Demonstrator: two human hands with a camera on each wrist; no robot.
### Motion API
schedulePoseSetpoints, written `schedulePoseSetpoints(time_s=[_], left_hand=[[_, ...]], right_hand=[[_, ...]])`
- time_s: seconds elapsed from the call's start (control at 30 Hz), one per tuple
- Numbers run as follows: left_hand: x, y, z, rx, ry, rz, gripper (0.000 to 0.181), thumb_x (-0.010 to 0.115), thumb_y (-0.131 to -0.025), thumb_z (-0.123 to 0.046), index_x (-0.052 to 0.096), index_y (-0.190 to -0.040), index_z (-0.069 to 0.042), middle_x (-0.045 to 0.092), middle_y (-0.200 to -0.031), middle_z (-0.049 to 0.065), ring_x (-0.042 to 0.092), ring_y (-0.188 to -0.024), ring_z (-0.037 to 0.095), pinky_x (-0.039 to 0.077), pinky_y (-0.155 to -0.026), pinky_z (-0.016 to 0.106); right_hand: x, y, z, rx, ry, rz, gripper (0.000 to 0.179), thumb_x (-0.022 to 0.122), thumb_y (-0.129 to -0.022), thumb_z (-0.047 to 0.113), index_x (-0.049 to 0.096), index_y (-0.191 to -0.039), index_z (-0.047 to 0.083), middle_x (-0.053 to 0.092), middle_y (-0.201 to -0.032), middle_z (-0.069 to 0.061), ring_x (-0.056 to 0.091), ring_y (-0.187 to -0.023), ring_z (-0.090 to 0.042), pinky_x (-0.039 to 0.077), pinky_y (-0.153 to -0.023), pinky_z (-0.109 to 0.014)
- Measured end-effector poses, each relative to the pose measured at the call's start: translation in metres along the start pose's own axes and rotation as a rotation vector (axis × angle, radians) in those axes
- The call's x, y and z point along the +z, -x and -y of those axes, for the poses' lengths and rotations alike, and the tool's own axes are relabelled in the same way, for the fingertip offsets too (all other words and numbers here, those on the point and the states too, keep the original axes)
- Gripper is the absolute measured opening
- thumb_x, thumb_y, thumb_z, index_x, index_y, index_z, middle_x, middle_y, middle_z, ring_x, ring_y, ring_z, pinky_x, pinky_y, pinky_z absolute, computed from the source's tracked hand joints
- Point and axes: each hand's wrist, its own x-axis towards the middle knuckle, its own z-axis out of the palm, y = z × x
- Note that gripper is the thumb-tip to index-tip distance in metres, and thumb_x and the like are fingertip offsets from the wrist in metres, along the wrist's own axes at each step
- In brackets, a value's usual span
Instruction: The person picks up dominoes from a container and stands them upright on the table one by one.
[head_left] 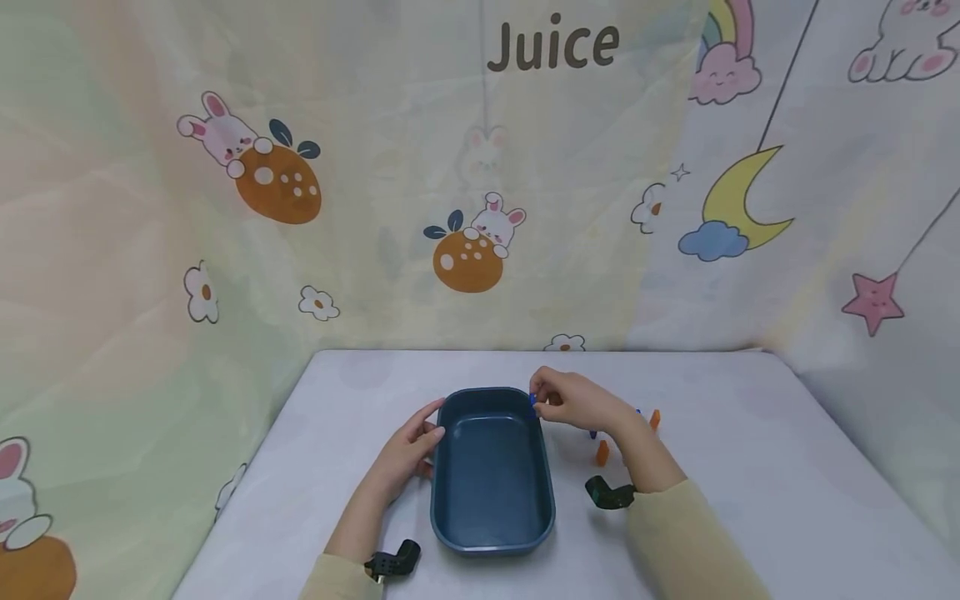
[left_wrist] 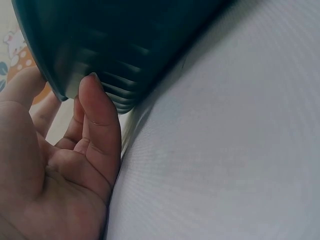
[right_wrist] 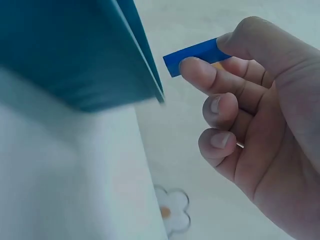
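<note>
A dark blue-green rectangular tray (head_left: 492, 546) stands on the white table in the head view. My left hand (head_left: 408, 450) is at its left side, fingertips against the outer wall and rim; the left wrist view shows a fingertip (left_wrist: 92, 87) by the ribbed corner. My right hand (head_left: 570, 400) is at the tray's far right corner and pinches a small flat blue strip (right_wrist: 195, 55) between thumb and index finger. In the right wrist view the strip's free end points toward the tray's rim, with a gap between them. The other fingers are loosely curled.
Right of the tray, partly behind the right forearm, lie small orange pieces (head_left: 603, 453) and blue pieces (head_left: 593, 434). The white table (head_left: 750, 517) ends at a printed cloth backdrop (head_left: 375, 250). Dark wrist cameras (head_left: 611, 493) sit on both wrists.
</note>
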Motion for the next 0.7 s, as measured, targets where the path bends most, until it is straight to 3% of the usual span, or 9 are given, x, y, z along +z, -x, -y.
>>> schedulePoseSetpoints(time_s=[0.2,0.37,0.7], left_hand=[[-0.001,0.002,-0.002,0.002,0.000,-0.001,0.051,0.065,-0.094,-0.039,0.047,-0.142,-0.044,0.057,-0.111,0.013,0.062,-0.081,0.023,0.057,-0.059,0.036],[0.000,0.003,-0.003,-0.001,-0.006,-0.009,0.049,0.064,-0.096,-0.036,0.047,-0.141,-0.044,0.057,-0.111,0.013,0.061,-0.080,0.023,0.057,-0.058,0.036],[0.001,0.003,-0.005,-0.009,-0.006,-0.012,0.050,0.065,-0.095,-0.039,0.047,-0.141,-0.045,0.057,-0.110,0.012,0.061,-0.081,0.023,0.056,-0.058,0.035]], right_hand=[[-0.015,0.031,-0.018,0.068,-0.039,-0.031,0.019,0.063,-0.096,0.021,0.054,-0.113,0.018,0.067,-0.093,0.006,0.057,-0.076,-0.014,0.051,-0.066,-0.027],[-0.025,0.061,-0.040,0.159,-0.063,-0.045,0.023,0.063,-0.097,0.023,0.053,-0.117,0.016,0.067,-0.097,-0.006,0.063,-0.076,-0.025,0.055,-0.065,-0.030],[-0.046,0.123,-0.079,0.220,-0.008,-0.162,0.024,0.065,-0.096,0.021,0.054,-0.116,0.014,0.065,-0.097,-0.003,0.058,-0.082,-0.010,0.051,-0.070,-0.023]])
